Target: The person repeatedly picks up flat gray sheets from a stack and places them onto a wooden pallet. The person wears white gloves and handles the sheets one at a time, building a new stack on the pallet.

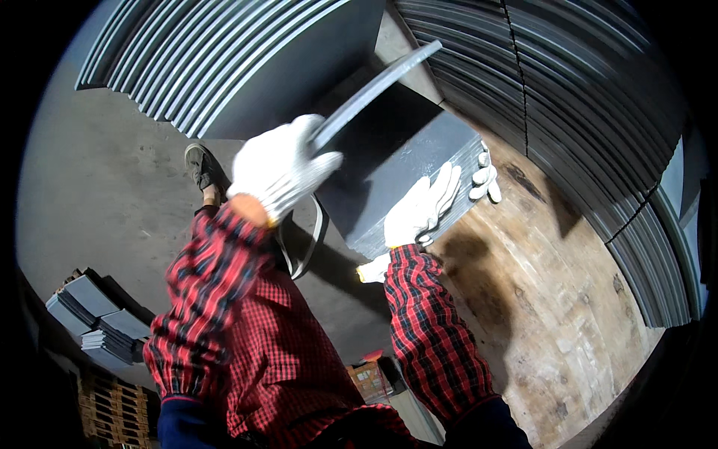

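My left hand (280, 168), in a white knit glove, grips the near end of a thin grey tile (378, 86). This tile is tilted up and seen nearly edge-on. Below it lies a stack of dark grey tiles (396, 168), whose layered edges face right. My right hand (422, 208), also gloved, rests against that layered side with its fingers stretched out. White glove fingers (486, 182) show at the stack's right corner. A piece of white glove with a yellow cuff (374, 269) sits by my right wrist. Whether these two are worn or loose, I cannot tell.
Upright grey tiles (247, 56) stand in a row at the far left. More rows of tiles (591, 127) curve along the right, on a worn wooden surface (561, 299). Small tile stacks (101, 318) and a wooden pallet (112, 408) are at the lower left. A shoe (200, 166) shows on the floor.
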The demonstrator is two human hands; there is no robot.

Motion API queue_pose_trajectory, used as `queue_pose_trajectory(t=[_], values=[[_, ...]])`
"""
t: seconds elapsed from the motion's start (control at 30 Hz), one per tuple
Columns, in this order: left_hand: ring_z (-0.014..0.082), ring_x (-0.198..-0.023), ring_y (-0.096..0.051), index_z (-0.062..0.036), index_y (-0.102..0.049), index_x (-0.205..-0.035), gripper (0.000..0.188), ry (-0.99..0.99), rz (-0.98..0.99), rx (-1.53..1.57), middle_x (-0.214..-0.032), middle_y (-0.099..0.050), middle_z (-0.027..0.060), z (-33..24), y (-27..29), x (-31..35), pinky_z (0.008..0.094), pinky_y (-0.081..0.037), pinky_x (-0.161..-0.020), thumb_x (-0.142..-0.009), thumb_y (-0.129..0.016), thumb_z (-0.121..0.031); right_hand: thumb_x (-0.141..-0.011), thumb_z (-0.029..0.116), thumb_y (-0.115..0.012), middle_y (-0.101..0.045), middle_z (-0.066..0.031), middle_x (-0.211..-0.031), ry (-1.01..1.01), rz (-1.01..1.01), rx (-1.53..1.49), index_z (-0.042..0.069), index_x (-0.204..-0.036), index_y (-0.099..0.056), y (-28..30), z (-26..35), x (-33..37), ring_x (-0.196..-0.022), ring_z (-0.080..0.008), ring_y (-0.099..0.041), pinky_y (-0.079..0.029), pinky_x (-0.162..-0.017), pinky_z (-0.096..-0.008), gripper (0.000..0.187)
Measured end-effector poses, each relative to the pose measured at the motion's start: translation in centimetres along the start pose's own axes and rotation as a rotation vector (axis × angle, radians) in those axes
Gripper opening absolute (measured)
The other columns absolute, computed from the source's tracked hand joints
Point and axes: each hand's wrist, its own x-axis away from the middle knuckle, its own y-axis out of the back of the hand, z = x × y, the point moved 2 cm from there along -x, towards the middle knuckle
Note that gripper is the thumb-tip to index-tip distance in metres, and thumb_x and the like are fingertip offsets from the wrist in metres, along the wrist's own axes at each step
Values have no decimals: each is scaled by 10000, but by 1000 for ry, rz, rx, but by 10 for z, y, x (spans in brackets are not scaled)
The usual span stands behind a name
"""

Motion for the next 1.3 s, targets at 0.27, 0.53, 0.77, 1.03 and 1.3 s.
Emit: queue_pose_trajectory(t=[0.27,0.53,0.77,1.03,1.3], values=[[401,-876,-673,-93,-643,-1194,353,-159,-235,-7,-943,-700,207,-10,-10,-56,448,-538,-783,-861,-667,-207,-986,205,-485,-410,-229,-1474,12,-1,-5,-3,-1385,-484,14,1,-13,-1384,-422,-342,-258,-1141,-552,450],[391,-883,-675,-97,-644,-1200,366,-210,-353,-76,-934,-703,191,-19,1,-59,427,-537,-772,-866,-673,-245,-973,201,-511,-401,-201,-1493,-15,-10,4,34,-1395,-482,17,-5,-18,-1382,-418,-344,-253,-1139,-563,455],[312,-988,-685,-90,-640,-1215,351,-429,-641,-71,-1096,-696,138,-14,20,-47,360,-546,-852,-869,-692,-123,-957,197,-535,-412,-203,-1481,12,-2,14,25,-1390,-484,13,-1,-13,-1378,-411,-352,-251,-1144,-560,468],[296,-1121,-650,-55,-622,-1270,382,-169,-333,368,-1243,-639,182,-7,-31,78,347,-507,-970,-891,-665,-79,-1009,197,-471,-378,-240,-1501,-18,43,91,-16,-1413,-460,14,3,-3,-1408,-386,-336,-256,-1167,-498,456],[420,-1412,-336,-34,-415,-1461,560,-333,94,314,-1504,-393,245,-25,-141,103,527,-212,-1173,-1002,-478,-348,-1009,231,-474,-364,-208,-1527,24,10,24,20,-1429,-459,-1,-7,8,-1408,-384,-340,-267,-1159,-514,470]])
